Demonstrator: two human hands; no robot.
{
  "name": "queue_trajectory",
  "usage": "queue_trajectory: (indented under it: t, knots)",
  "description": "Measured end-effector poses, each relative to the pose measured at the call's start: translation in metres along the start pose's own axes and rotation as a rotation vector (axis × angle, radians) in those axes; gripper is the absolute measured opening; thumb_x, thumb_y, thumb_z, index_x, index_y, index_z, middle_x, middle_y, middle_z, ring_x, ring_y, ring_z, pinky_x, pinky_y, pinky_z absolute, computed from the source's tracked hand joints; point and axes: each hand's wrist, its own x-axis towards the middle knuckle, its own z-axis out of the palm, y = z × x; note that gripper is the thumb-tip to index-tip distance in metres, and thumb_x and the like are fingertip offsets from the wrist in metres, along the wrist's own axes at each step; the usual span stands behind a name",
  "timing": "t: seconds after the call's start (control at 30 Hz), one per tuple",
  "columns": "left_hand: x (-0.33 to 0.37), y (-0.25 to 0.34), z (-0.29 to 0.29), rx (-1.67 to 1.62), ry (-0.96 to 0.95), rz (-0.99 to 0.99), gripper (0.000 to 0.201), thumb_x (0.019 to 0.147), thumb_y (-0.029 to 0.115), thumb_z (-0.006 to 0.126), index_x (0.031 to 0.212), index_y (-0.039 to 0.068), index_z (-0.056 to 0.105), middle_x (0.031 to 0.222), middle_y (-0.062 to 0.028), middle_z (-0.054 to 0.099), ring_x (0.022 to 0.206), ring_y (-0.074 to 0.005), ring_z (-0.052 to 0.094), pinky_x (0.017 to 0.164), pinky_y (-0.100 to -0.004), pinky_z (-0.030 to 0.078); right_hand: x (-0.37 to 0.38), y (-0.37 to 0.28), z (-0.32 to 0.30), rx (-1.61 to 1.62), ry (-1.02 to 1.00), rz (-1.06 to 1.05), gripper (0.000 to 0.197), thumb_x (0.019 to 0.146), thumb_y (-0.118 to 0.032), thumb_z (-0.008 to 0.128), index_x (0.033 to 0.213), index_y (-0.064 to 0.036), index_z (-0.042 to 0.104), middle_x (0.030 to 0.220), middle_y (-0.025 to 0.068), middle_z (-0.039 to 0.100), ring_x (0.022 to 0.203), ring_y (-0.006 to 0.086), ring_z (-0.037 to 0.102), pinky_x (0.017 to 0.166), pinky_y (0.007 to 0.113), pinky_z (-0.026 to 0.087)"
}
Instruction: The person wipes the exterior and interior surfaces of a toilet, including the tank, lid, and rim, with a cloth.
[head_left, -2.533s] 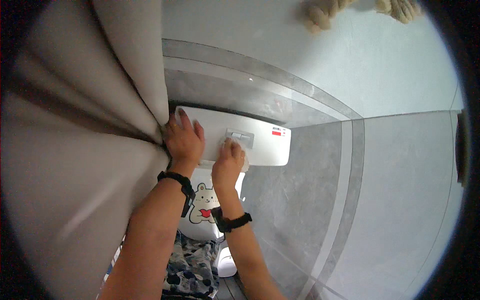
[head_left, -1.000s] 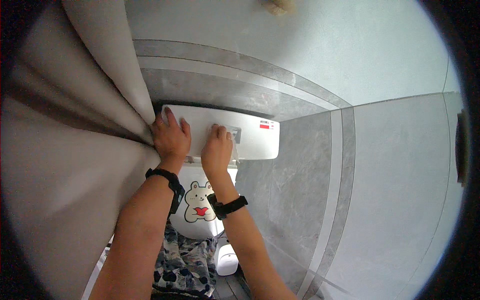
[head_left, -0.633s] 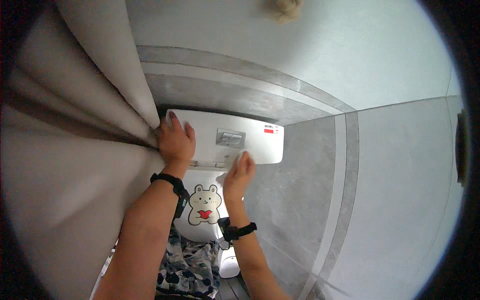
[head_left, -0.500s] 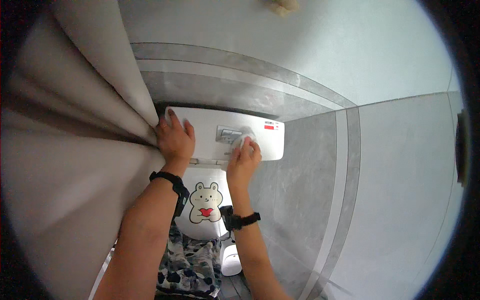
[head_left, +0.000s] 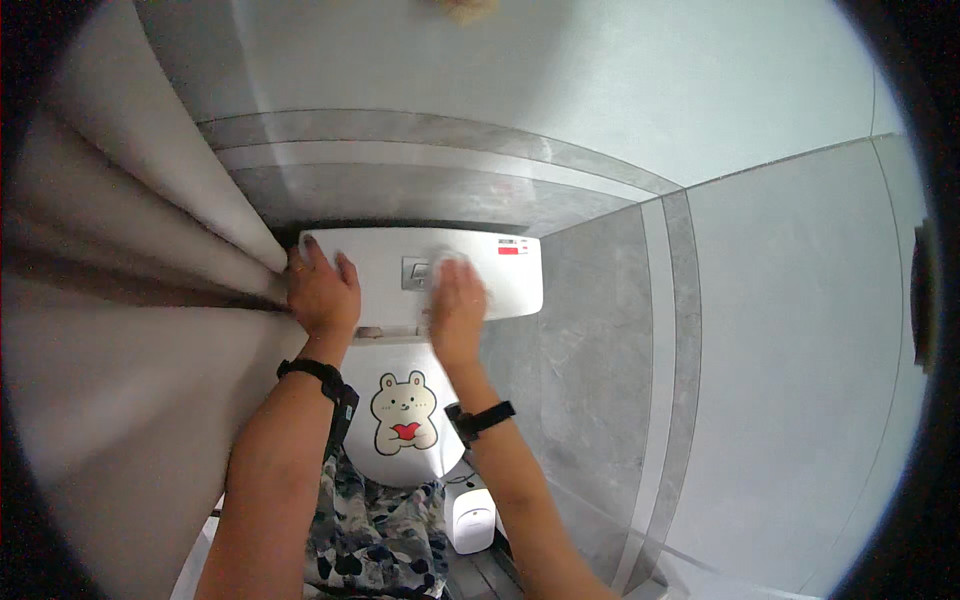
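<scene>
My left hand rests with its fingers apart on the left end of a white toilet tank, beside the curtain. Over the right half of the tank top, my right hand, smeared by motion, presses a crumpled white wipe under its fingertips. The wipe lies just beside the silver flush button, partly hidden by my fingers. Below the tank is the closed toilet lid, which carries a cartoon bear sticker with a red heart.
A beige curtain hangs in folds along the left, close to my left arm. Grey tiled wall stands to the right and behind the tank. A small white bin-like container sits on the floor right of the toilet.
My right hand has slid the wipe a little across the tank top toward the flush button. The whole view has shifted slightly; my left hand stays on the tank's left end.
</scene>
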Motion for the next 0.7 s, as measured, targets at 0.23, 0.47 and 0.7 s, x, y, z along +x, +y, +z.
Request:
queue_trajectory:
  t: [0.23, 0.47, 0.7]
  knots:
    - [0.001, 0.002, -0.003, -0.023, 0.001, 0.007, 0.048, 0.077, 0.028, 0.048, 0.117, 0.003, 0.038, 0.113, -0.0203, 0.042, 0.098, -0.0330, 0.046, 0.077, -0.0406, 0.043, 0.017, 0.079, -0.017, -0.202, 0.141, 0.322, 0.042, 0.081, -0.014, 0.043, 0.119, 0.0048, 0.037, 0.122, 0.0226, 0.038, 0.116, 0.0380, 0.032, 0.097, 0.045, 0.022]
    - [-0.002, 0.007, 0.002, -0.011, -0.005, 0.007, 0.047, 0.078, 0.028, 0.048, 0.117, 0.003, 0.039, 0.114, -0.0194, 0.041, 0.099, -0.0335, 0.046, 0.078, -0.0413, 0.042, 0.051, 0.042, 0.015, 0.020, 0.012, 0.095, 0.043, 0.084, -0.018, 0.041, 0.120, 0.0047, 0.036, 0.124, 0.0212, 0.037, 0.117, 0.0330, 0.032, 0.097, 0.040, 0.023]
    - [0.000, 0.001, 0.005, 0.006, 0.046, 0.047, 0.046, 0.079, 0.028, 0.047, 0.116, 0.003, 0.040, 0.112, -0.0206, 0.042, 0.097, -0.0342, 0.046, 0.078, -0.0415, 0.043, 0.043, 0.085, -0.026, -0.020, -0.017, -0.010, 0.039, 0.083, -0.018, 0.045, 0.115, 0.0028, 0.042, 0.121, 0.0202, 0.041, 0.115, 0.0327, 0.035, 0.096, 0.040, 0.027]
